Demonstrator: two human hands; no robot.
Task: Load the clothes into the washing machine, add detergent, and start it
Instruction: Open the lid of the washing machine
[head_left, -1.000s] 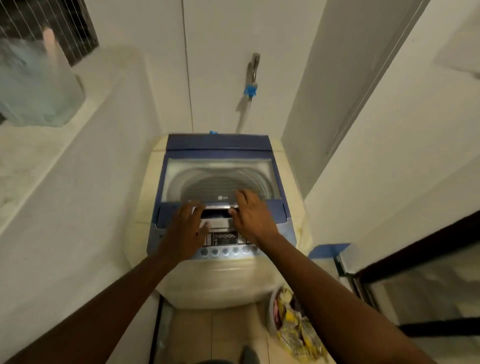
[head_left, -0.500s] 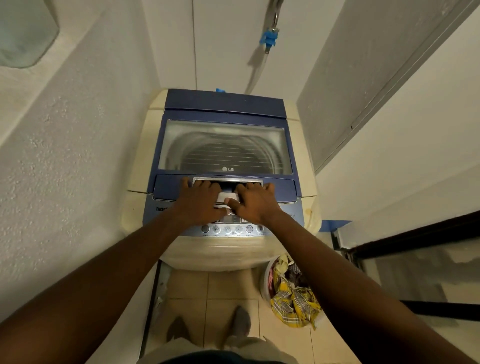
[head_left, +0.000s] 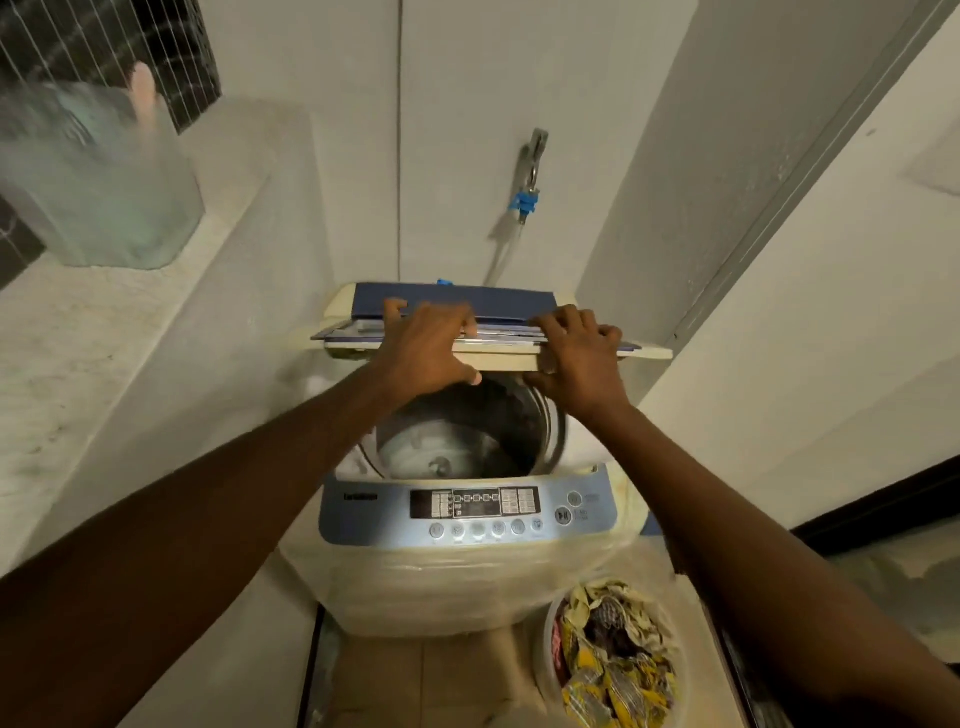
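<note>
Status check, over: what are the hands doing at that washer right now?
Left hand and right hand both grip the lid, folded up. Drum open, no clothes visible inside. Clothes in basket on floor. Nothing blocking.

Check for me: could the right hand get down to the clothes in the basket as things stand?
Probably yes, once freed: the right hand grips the raised lid, and the basket sits uncovered on the floor, lower right of the washer.

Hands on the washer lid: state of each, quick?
Left hand: closed on the folded lid, thumb under.
Right hand: closed on the lid's front edge.
</note>
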